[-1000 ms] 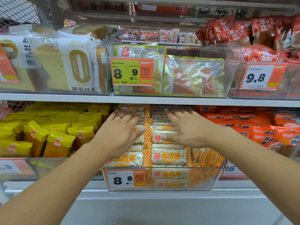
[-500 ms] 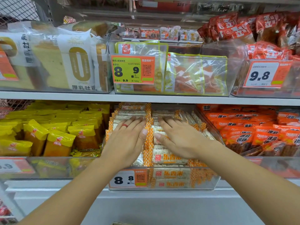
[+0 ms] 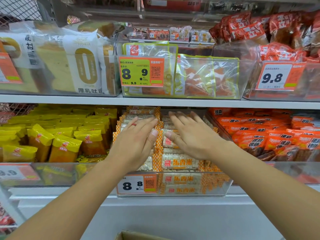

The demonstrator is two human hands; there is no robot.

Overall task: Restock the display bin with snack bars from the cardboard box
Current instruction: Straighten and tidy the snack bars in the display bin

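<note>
- While both arms reach up to the lower shelf, the left hand (image 3: pixel 134 144) lies flat, fingers straight and together, palm down on the left stack of snack bars (image 3: pixel 179 162) in the display bin (image 3: pixel 214 189); red ring on one finger.
- Right hand (image 3: pixel 192 137) also flat and spread a little, fingers straight, pressing on the right stack; fingertips blurred, so exact contact at the far end cannot be told.
- Neither hand grips anything; thumbs near each other over the middle of the bin, not touching.
- Bars are white with orange checked ends, stacked in rows front to back, filling the clear bin up to its front wall.
- Price tag (image 3: pixel 136 184) reading 8.8 on the bin's front, left part.
- Cardboard box (image 3: pixel 136 235): only a rim edge shows at the bottom of the view, near side, below the shelf.
- Left of the bin: yellow packets (image 3: pixel 64 146) in a clear bin.
- Right of it: orange packets (image 3: pixel 277 135).
- Upper shelf: bread bags (image 3: pixel 81 61) far left, clear green-edged pouches (image 3: pixel 195 75) in the middle with an 8.9 tag, red packets (image 3: pixel 259 30) right.
</note>
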